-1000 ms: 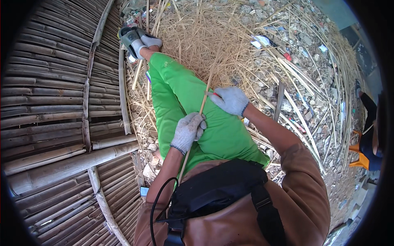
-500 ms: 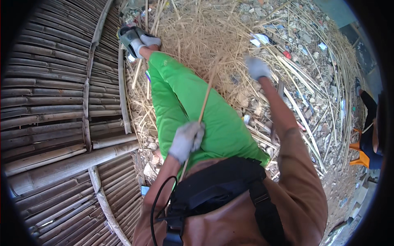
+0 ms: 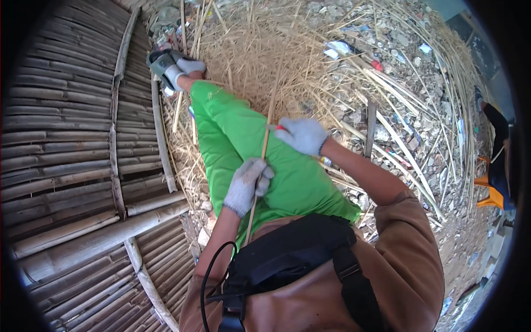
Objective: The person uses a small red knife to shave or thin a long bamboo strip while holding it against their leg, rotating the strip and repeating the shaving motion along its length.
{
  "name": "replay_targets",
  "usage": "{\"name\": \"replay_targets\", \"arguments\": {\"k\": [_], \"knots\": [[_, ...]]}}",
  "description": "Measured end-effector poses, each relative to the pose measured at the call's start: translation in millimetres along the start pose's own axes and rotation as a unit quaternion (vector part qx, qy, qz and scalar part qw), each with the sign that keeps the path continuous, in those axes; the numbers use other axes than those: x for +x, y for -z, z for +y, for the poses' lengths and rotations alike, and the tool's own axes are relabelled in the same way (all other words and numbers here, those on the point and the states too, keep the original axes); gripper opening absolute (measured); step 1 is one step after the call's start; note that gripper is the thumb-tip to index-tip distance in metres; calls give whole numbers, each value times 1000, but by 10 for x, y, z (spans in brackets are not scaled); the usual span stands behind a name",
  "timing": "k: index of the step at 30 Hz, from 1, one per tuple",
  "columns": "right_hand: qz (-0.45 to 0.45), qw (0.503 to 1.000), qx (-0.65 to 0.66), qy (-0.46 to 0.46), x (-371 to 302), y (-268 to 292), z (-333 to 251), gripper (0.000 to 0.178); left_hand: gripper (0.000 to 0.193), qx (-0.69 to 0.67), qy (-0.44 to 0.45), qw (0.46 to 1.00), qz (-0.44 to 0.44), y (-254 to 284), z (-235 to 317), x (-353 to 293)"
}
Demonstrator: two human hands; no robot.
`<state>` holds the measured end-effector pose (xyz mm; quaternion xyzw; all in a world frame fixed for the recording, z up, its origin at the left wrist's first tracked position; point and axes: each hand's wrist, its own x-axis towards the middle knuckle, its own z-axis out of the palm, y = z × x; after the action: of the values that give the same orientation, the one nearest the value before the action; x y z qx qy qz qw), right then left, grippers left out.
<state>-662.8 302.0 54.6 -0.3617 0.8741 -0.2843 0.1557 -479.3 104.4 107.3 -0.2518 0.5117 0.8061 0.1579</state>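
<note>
A long, thin bamboo strip runs slantwise over my outstretched legs in green trousers, its lower end near my waist. My left hand, in a whitish knitted glove, is closed around the strip above my lap. Farther up, my gloved right hand grips a small red-handled knife; most of it is hidden in the fist. Its short greyish tip meets the strip just beyond my left hand.
A wall or rack of bamboo poles stands close on my left. Straw-like shavings and rubble with loose strips cover the ground ahead and right. Another person is at the far right beside an orange chair.
My right hand has come in from the far right to the strip, bringing the red-handled knife against it. My left hand keeps its hold, and the view has shifted slightly.
</note>
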Motion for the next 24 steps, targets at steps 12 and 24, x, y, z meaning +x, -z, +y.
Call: {"name": "replay_targets", "arguments": {"k": [12, 24], "knots": [[-54, 997, -53, -31, 151, -6, -191, 78, 38, 203, 44, 967, 150, -30, -72, -734], [-64, 993, -90, -28, 270, -99, -408, 78, 35, 424, -133, 879, 176, 226, -184, -437]]}}
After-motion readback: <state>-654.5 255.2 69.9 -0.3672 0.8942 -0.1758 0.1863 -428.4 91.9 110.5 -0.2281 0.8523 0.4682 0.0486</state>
